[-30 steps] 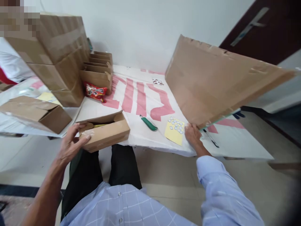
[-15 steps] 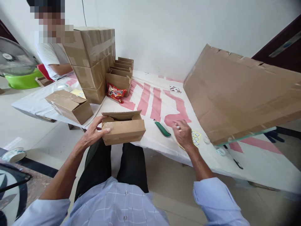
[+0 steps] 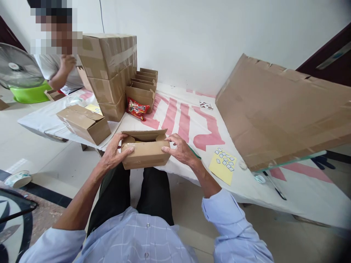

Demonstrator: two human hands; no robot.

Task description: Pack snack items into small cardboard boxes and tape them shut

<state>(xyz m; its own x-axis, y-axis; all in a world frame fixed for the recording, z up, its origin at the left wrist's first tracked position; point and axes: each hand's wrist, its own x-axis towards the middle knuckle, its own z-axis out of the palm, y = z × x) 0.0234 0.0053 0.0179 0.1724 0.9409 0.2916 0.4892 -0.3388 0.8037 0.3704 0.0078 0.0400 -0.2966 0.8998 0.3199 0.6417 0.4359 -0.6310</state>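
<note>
A small cardboard box (image 3: 146, 155) with its lid flap raised is held above my lap at the table's front edge. My left hand (image 3: 113, 151) grips its left end, thumb on the front face. At the right end, my right hand (image 3: 179, 148) grips it too, thumb on the front and fingers over the top. What lies inside the box is mostly hidden. Behind my right wrist shows part of a green-handled cutter (image 3: 195, 152). A yellow sheet with small white stickers (image 3: 223, 166) lies to the right of my right forearm.
Taped boxes (image 3: 109, 73) are stacked at the left, beside a row of open boxes (image 3: 141, 93) and a red packet (image 3: 137, 108). A closed box (image 3: 85, 124) lies nearer. A large cardboard sheet (image 3: 282, 113) leans at the right. Another person (image 3: 61, 69) sits behind the stack.
My right hand has moved left from beside the yellow sheet onto the box's right end, uncovering the sheet and partly covering the cutter. The other person's hand has risen.
</note>
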